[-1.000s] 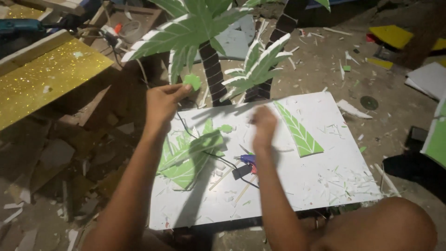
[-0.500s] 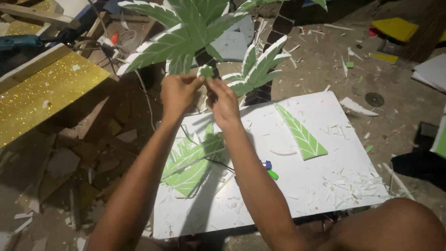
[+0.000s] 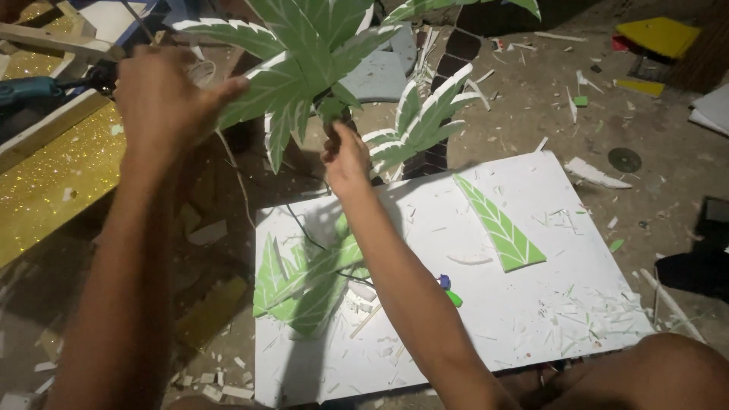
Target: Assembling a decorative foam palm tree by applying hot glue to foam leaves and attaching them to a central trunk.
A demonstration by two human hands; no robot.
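Note:
A model palm tree with green, white-edged foam leaves (image 3: 304,53) stands behind a white foam board (image 3: 456,304). My left hand (image 3: 163,99) is raised at the tree's left side and grips one of its leaves. My right hand (image 3: 345,156) pinches a small green piece against the dark trunk under the crown. A second, smaller palm (image 3: 421,129) stands just right of it. Loose cut leaves (image 3: 304,277) lie on the board's left part, and a single long green leaf (image 3: 501,228) lies on its right part.
A gold glitter sheet (image 3: 53,175) lies at the left with a blue power tool (image 3: 38,91) above it. White foam scraps litter the board and the dirt floor. Yellow sheets (image 3: 657,34) lie far right. A small blue and green object (image 3: 448,288) rests on the board. My knee (image 3: 653,372) is at the bottom right.
Both hands have risen from the board to the tree. The right hand left the small blue and green object on the board and now pinches at the trunk; the left hand moved out onto a leaf.

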